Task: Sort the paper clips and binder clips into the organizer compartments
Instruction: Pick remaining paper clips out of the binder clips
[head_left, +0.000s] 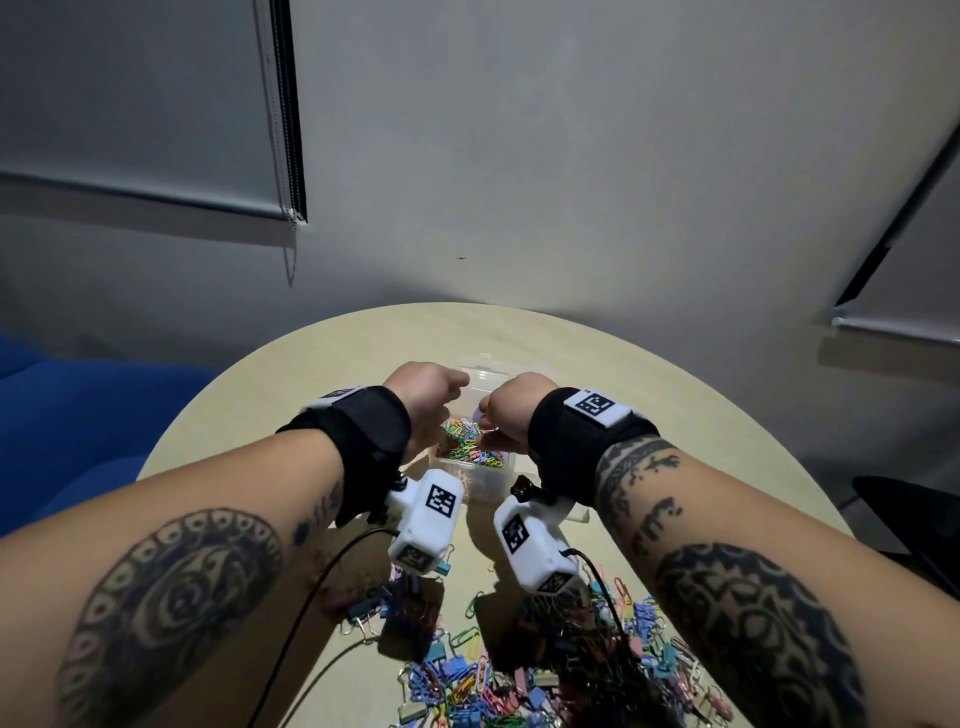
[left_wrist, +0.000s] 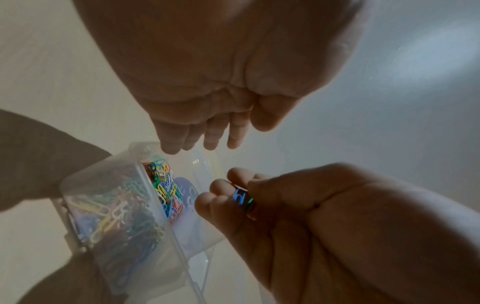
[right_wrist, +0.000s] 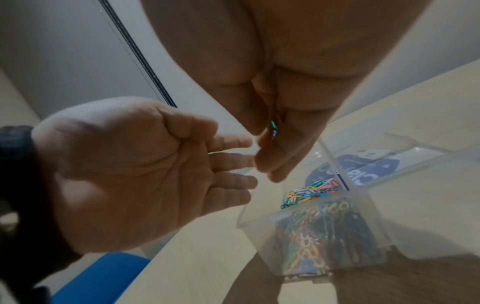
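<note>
Your left hand (right_wrist: 135, 174) hangs over the clear plastic organizer (head_left: 485, 480) with palm bare and fingers straight, slightly apart, holding nothing; just beside it your right hand (left_wrist: 324, 216) curls its fingers round a few small paper clips (left_wrist: 240, 196) — thin bent wire, blue and green glints showing between fingertips, their long axis too hidden to tell; both hands sit above the compartment holding small coloured clips, next to the fuller one of larger clips; on the round pale wood-grain table (head_left: 322, 353) nearer you lies a tangled heap of binder clips (head_left: 545, 665) and paper clips.
</note>
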